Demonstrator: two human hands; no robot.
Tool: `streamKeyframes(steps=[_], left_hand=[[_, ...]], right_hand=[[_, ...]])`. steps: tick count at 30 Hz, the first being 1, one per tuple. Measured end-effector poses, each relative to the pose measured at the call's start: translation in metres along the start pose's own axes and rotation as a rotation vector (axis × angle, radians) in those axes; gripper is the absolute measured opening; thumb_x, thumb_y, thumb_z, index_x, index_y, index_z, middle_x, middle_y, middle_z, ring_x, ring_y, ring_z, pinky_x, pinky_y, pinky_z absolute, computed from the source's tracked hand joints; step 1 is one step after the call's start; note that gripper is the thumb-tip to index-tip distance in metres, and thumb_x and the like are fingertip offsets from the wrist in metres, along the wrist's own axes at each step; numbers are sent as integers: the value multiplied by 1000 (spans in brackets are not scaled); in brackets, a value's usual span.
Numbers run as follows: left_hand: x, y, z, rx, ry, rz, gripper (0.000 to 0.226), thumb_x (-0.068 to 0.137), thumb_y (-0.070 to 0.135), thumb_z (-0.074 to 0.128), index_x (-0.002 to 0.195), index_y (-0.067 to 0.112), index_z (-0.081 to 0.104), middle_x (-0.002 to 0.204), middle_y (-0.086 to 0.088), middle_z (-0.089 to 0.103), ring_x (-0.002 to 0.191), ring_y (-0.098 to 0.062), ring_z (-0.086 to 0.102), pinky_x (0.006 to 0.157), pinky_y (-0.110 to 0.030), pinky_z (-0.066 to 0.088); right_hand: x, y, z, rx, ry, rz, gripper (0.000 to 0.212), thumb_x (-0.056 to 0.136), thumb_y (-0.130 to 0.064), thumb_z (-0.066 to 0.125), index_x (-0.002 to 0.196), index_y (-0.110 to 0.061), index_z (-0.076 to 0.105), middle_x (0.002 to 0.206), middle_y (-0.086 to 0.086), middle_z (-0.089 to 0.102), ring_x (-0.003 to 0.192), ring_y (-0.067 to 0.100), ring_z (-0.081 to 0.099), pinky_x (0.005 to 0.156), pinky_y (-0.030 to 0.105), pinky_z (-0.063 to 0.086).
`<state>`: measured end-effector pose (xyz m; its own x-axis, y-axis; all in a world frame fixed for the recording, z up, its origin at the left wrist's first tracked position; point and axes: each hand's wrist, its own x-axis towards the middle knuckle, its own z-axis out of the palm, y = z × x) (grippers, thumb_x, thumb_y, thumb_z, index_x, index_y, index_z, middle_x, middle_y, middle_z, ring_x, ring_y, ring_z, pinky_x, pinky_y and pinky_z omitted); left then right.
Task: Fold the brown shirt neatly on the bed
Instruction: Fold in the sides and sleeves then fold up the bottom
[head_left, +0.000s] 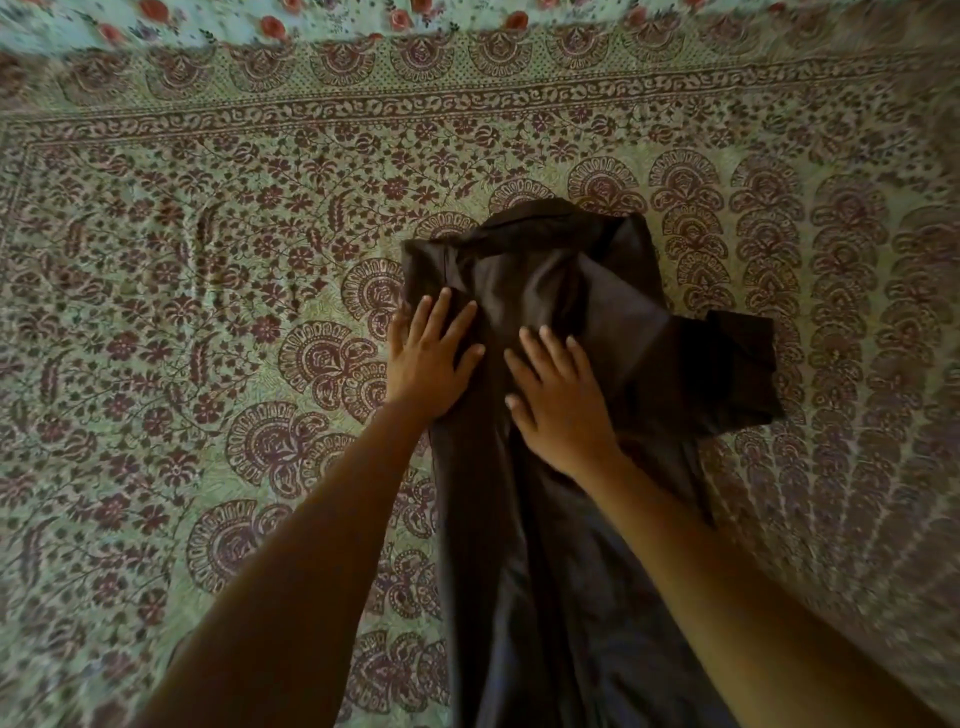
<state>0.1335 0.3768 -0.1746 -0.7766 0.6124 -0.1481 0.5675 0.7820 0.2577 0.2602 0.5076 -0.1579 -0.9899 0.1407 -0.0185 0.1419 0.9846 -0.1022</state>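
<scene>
The dark brown shirt (561, 280) lies lengthwise on the bed, collar at the far end and body running toward me. Its left side is folded in, giving a straight left edge. The right short sleeve (727, 374) sticks out flat to the right. My left hand (428, 364) lies flat with spread fingers on the shirt's left edge, near the shoulder. My right hand (558, 405) presses flat on the middle of the shirt, fingers straight and pointing away from me. Neither hand grips the cloth.
A green bedsheet (208, 291) with a maroon floral and paisley print covers the whole bed around the shirt. A second cloth with red roses (270, 23) runs along the far edge.
</scene>
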Motion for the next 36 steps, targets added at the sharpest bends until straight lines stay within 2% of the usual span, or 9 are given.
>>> streamKeyframes(steps=[3,9,12,16,19,22,24,29,36], left_hand=[[4,-5,-11,80,-171,1,57,95,55,27,148,37,12,160,-1,2,147,-24,1,116,-52,1],[-53,13,-36,14,-240,35,51,95,42,40,144,31,30,158,0,12,147,-22,6,115,-53,7],[-119,25,-30,16,-316,72,52,94,42,41,144,32,29,159,1,11,147,-20,5,116,-52,4],[-194,36,-20,37,-387,23,55,94,42,41,146,33,25,159,2,5,147,-19,2,116,-49,2],[-236,44,-13,90,-442,62,58,94,44,41,147,34,19,160,0,3,147,-20,0,116,-51,1],[-265,52,-6,153,-485,96,66,92,48,43,148,35,9,159,-2,-3,147,-23,-1,115,-53,1],[-275,56,-3,234,-511,117,76,89,55,45,148,35,2,159,-5,-9,147,-26,-2,115,-55,2],[-290,69,0,357,-543,127,103,76,63,59,148,30,-8,157,-13,-16,146,-30,-6,114,-55,0],[-316,82,4,424,-562,183,119,66,62,69,148,28,-12,157,-13,-17,146,-31,-5,115,-55,2]], right_hand=[[-58,-28,11,26,-109,3,56,85,-38,40,135,-14,46,145,13,41,135,29,36,112,40,13],[-141,-69,10,215,-189,153,52,84,-37,48,130,-12,50,138,15,49,122,30,52,96,39,46],[-184,-88,2,372,-210,222,60,82,-31,58,135,-10,42,131,15,52,116,32,55,91,39,48],[-237,-116,-14,702,-290,552,68,84,-29,64,142,-13,32,137,12,46,124,25,48,97,33,44],[-273,-124,-16,880,-465,799,59,80,-35,68,130,-13,46,121,11,61,110,27,59,87,35,48],[-316,-120,-12,991,-558,776,22,78,-29,72,87,-11,64,86,5,68,84,20,64,68,29,46],[-345,-112,-7,1016,-491,833,23,76,-24,74,71,-6,61,66,3,59,68,15,56,56,26,36],[-393,-99,-10,939,-836,769,36,75,-21,76,57,-13,45,57,-5,44,51,5,44,45,17,32],[-406,-105,-21,777,-1172,680,24,89,-25,60,80,-7,48,58,0,62,41,3,56,41,17,42]])
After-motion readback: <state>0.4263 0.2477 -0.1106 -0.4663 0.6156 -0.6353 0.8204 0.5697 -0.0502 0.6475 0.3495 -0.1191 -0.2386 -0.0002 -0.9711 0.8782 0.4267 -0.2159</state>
